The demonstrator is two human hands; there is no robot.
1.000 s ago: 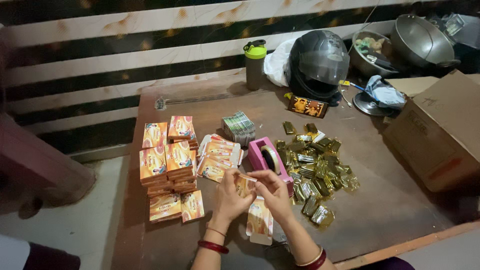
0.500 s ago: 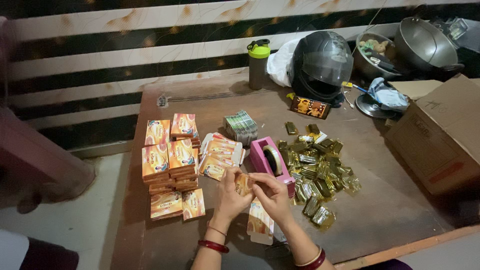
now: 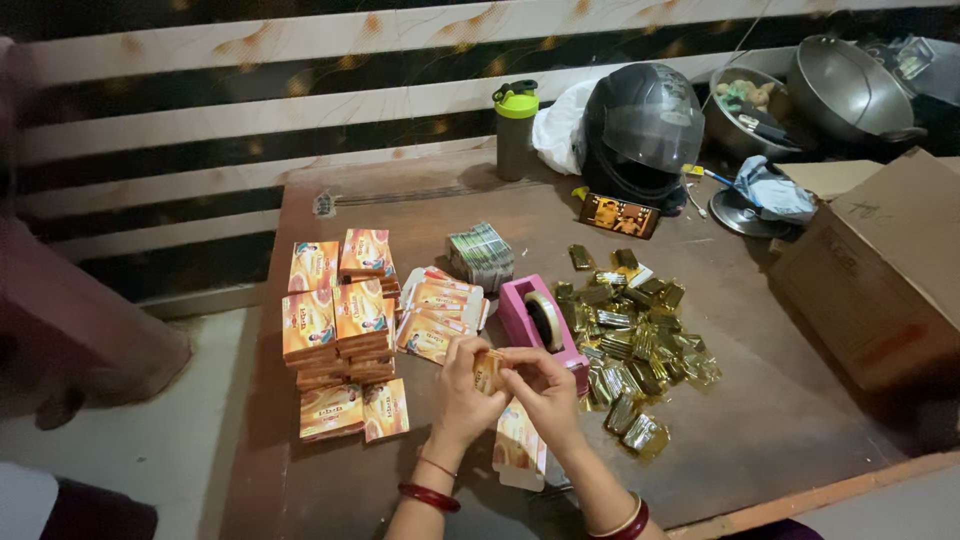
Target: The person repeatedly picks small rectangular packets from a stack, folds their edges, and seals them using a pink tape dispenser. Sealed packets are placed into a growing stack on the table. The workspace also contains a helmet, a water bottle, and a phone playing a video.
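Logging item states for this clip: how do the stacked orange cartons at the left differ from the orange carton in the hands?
The stacked orange cardboard cartons sit closed in neat piles on the brown table, untouched. The small orange carton is lifted off the table, pinched between the left hand and right hand, largely hidden by fingers. Both show the same orange print.

On the bench, stacked boxes stand at the left, flat cartons just right of them. A tape dispenser sits mid-bench, with the foil packets heaped to its right. Cards lie farther back. At the far edge stand a bottle and helmet, a phone before them. A big carton sits right.
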